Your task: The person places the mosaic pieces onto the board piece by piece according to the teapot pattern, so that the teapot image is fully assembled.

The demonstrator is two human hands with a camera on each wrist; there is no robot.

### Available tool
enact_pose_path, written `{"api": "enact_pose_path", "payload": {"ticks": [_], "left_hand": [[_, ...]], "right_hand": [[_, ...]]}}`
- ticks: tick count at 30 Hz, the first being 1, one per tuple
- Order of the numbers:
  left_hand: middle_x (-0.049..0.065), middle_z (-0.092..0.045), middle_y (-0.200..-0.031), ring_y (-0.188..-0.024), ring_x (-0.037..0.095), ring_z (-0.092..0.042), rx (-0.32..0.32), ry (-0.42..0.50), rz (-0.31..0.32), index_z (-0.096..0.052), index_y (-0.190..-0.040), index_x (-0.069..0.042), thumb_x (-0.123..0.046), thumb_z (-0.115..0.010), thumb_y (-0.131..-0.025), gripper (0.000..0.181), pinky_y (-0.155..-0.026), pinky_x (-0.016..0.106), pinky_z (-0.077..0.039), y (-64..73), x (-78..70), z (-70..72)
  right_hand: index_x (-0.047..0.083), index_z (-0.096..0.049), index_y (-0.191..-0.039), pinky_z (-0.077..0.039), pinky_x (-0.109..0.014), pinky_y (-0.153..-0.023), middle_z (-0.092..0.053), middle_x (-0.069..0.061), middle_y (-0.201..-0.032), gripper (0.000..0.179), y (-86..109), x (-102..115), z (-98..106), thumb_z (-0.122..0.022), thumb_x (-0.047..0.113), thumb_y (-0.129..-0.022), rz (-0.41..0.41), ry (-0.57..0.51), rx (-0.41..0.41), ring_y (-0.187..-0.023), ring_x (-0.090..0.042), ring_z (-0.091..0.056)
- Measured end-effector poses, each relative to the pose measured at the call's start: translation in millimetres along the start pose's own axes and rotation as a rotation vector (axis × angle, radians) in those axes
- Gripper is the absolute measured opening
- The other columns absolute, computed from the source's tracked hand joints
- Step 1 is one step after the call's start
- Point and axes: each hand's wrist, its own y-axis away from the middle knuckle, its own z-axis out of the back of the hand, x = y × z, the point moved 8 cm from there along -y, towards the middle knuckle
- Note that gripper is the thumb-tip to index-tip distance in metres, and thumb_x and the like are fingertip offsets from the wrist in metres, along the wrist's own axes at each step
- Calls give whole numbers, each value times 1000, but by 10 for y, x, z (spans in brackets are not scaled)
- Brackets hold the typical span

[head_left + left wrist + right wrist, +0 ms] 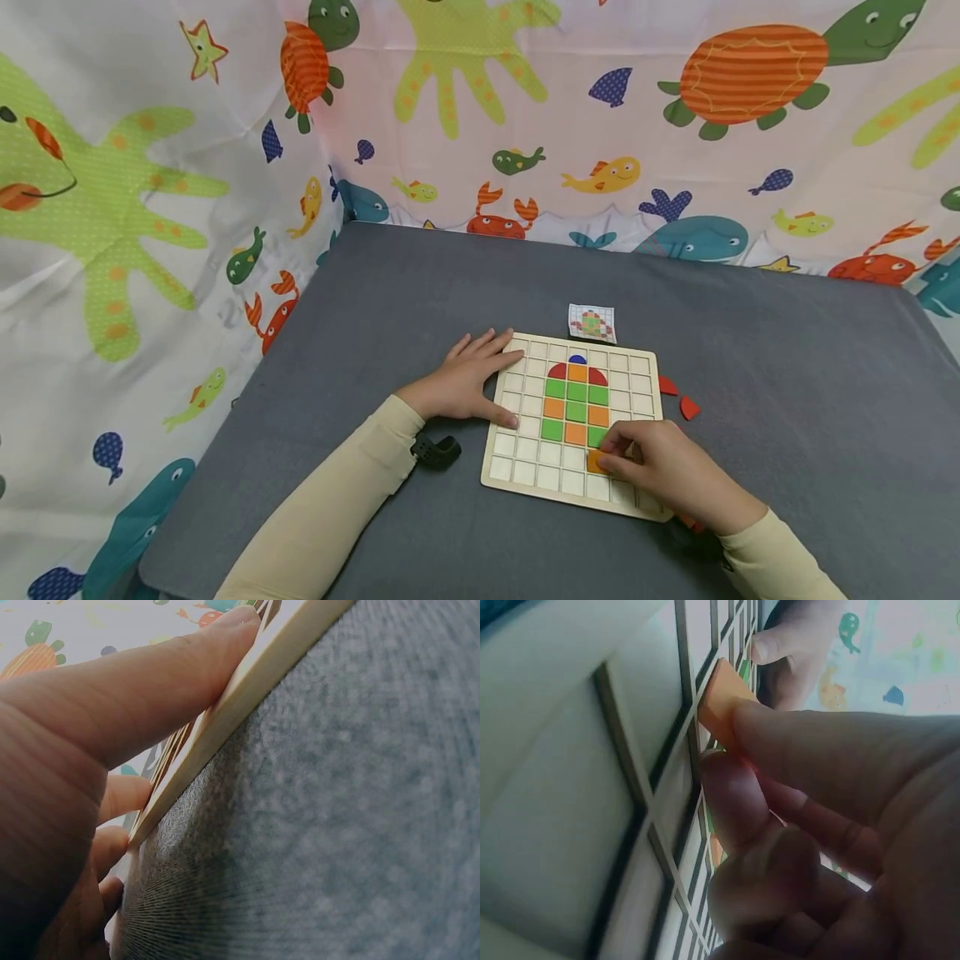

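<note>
A wooden grid board [525, 475] lies on the grey table, with green, orange, red and blue tiles set in its squares. My left hand [472, 379] rests spread along the board's left edge, thumb and forefinger on the rim; the left wrist view shows the thumb [187, 671] over the wooden edge. With thumb and forefinger my right hand [663, 462] pinches an orange square tile [724, 701] at the lower right of the pattern, just below a green tile [597, 437]. In the right wrist view the tile is tilted against the grid bars.
Behind the board lies a small pattern card [592, 323] with a coloured picture. Red pieces [689, 407] lie by the board's right side, and more peek out under the right wrist. A curtain with sea animals [525, 167] stands along the table's back and left.
</note>
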Motion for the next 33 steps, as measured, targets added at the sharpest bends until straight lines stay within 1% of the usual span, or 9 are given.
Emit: {"api": "enact_pose_path", "payload": {"ticks": [6,9,12,13,16,21,24,28,33], "left_hand": [[-3,-1,-178,-164,23,4,-1,8,-2,-27,-169,-26,-66,-83,-81,111,-129,52,7,-2,4,-3],[-3,-1,-178,-164,23,5,-3,2,5,-27,-169,-27,-66,-83,-81,111,-129,51,7,1,17,-3],[-4,-1,-178,-164,22,5,0,-1,11,-27,-169,-28,-67,-83,-81,111,-129,51,8,-3,23,-6],[-4,-1,-178,-164,22,5,0,-1,10,-27,-169,-28,-67,-83,-81,111,-129,51,8,-5,21,-6],[-3,-1,-178,-164,23,5,1,5,2,-28,-169,-26,-66,-83,-81,111,-129,52,8,-12,4,-1],[-1,-2,-178,-164,25,4,3,7,-10,-28,-169,-24,-65,-84,-81,111,-129,53,7,-21,-29,12],[-1,-2,-178,-164,25,4,5,6,-7,-28,-169,-24,-64,-84,-81,111,-129,53,7,-18,-39,20],[-1,-2,-178,-164,25,4,4,4,-3,-28,-169,-24,-64,-84,-81,111,-129,53,7,-9,-39,24],[0,-2,-178,-164,25,4,3,12,-1,-29,-168,-24,-63,-84,-81,111,-129,53,8,-2,-36,26]], "right_hand": [[27,-76,-87,-47,-22,-58,-64,19,-76,9,-6,3,1,-83,27,-93,32,56,-44,-64,2,-51],[26,-78,-90,-48,-22,-58,-65,19,-79,6,4,-17,10,-81,28,-95,47,49,-35,-65,2,-52],[24,-80,-95,-48,-23,-58,-67,17,-82,1,44,-74,99,-80,24,-96,53,55,-41,-65,2,-51],[22,-80,-97,-48,-23,-57,-68,16,-84,2,67,-104,144,-80,21,-96,47,60,-46,-64,1,-51],[20,-81,-99,-48,-23,-57,-70,13,-87,7,160,-224,287,-81,15,-94,-4,81,-67,-66,0,-52],[17,-80,-102,-47,-24,-58,-70,10,-89,13,366,-446,403,-85,17,-90,-109,81,-60,-66,-1,-54],[16,-79,-104,-47,-24,-57,-70,8,-91,19,461,-557,423,-87,20,-87,-156,79,-57,-64,-2,-53],[14,-78,-103,-45,-25,-55,-70,7,-91,23,521,-663,406,-89,25,-86,-199,97,-47,-61,-3,-50],[14,-77,-102,-46,-25,-56,-69,7,-89,23,523,-707,363,-89,24,-86,-213,112,-39,-62,-3,-52]]}}
